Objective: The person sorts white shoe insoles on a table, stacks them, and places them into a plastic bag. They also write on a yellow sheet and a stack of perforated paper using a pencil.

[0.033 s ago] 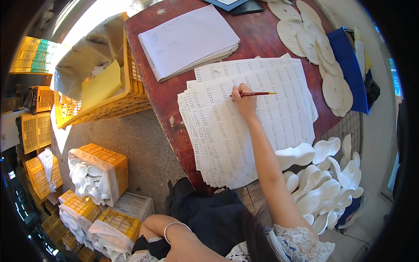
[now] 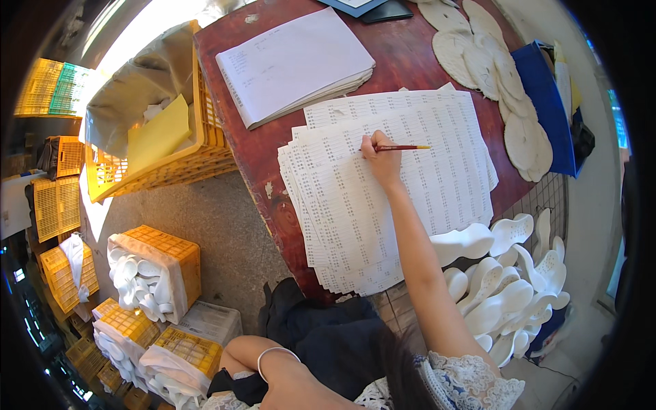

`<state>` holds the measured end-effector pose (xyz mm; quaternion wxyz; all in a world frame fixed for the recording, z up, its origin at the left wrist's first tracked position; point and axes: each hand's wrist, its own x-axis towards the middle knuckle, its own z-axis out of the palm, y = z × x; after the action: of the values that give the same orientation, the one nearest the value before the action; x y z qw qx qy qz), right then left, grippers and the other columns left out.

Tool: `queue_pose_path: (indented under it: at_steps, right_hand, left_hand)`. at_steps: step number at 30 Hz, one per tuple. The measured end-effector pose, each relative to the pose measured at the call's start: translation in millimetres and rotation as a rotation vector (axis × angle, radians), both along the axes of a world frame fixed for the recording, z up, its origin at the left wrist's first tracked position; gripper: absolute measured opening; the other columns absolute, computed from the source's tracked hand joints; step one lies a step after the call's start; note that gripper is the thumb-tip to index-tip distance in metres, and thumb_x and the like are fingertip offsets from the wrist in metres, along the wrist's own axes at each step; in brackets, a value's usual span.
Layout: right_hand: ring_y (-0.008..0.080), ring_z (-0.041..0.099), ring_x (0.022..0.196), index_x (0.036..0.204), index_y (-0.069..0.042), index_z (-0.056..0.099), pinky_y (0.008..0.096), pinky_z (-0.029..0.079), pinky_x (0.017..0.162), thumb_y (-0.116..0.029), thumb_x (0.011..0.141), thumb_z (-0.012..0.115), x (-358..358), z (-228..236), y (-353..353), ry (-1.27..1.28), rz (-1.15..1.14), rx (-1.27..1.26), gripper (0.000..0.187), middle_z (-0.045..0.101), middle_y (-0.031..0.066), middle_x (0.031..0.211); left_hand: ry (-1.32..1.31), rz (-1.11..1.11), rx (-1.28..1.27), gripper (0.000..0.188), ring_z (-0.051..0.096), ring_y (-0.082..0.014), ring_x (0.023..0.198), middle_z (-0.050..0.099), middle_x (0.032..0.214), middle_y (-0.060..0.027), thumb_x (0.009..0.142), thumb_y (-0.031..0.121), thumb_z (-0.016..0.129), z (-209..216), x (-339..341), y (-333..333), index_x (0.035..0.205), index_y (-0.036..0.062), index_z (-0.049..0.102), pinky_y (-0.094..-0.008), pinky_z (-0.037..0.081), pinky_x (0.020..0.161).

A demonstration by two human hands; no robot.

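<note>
My right hand [image 2: 384, 158] rests on a stack of printed sheets [image 2: 437, 179], its fingers pinched round a slim dark red pen [image 2: 404, 147]. The pen lies nearly level, its gold end pointing right and its other end near my fingertips. Rows of small print in columns cover the sheets, which are fanned unevenly on the dark red table [image 2: 273, 205]. At the lower edge my left arm is bent, with a pale bangle on it. My left hand [image 2: 240, 354] seems to lie by the dark cloth on my lap; its fingers are hidden.
A thick paper pad [image 2: 301, 58] lies at the table's far left. Cream round pads [image 2: 478, 61] and a blue bin [image 2: 547, 102] are at right. White sole-shaped pieces [image 2: 509, 294] are heaped by my right arm. Yellow crates [image 2: 164, 256] stand at left.
</note>
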<state>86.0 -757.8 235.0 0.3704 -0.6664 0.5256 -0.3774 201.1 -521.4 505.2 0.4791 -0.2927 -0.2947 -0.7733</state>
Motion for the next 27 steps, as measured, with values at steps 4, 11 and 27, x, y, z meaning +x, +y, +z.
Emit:
queue_pose_path:
  at_steps: [4,11,27]
  right_hand:
    - [0.0156,0.038,0.041,0.059,-0.007,0.041,0.0340,0.031,0.042,-0.014,0.084,0.063,1.1,-9.0,0.5,0.078,-0.021,-0.088,0.034,0.043,0.0049,0.047]
    - [0.0164,0.034,0.041,0.059,-0.007,0.039,0.0344,0.030,0.041,-0.011,0.083,0.063,0.2,-13.3,-1.0,0.030,-0.052,-0.093,0.033,0.041,0.0047,0.047]
    - [0.0200,0.037,0.043,0.062,-0.006,0.042,0.0352,0.031,0.042,-0.009,0.083,0.060,-4.1,-2.8,-3.2,0.064,0.022,-0.174,0.028,0.042,0.0077,0.049]
  left_hand:
    - [-0.030,0.061,-0.108,0.076,0.047,-0.0478,0.114,0.043,0.134,-0.0297,0.086,0.052,0.062,2.9,-1.2,-3.3,0.133,-0.0048,0.043,-0.0537,0.040,0.089]
    - [-0.016,0.070,-0.127,0.076,0.050,-0.0470,0.111,0.044,0.132,-0.0291,0.086,0.051,0.063,1.4,-3.0,-5.7,0.133,-0.0049,0.043,-0.0553,0.042,0.087]
    - [-0.186,0.136,-0.228,0.076,0.048,-0.0449,0.113,0.046,0.130,-0.0275,0.084,0.055,0.064,1.0,-1.7,-13.6,0.130,-0.0039,0.046,-0.0518,0.042,0.088]
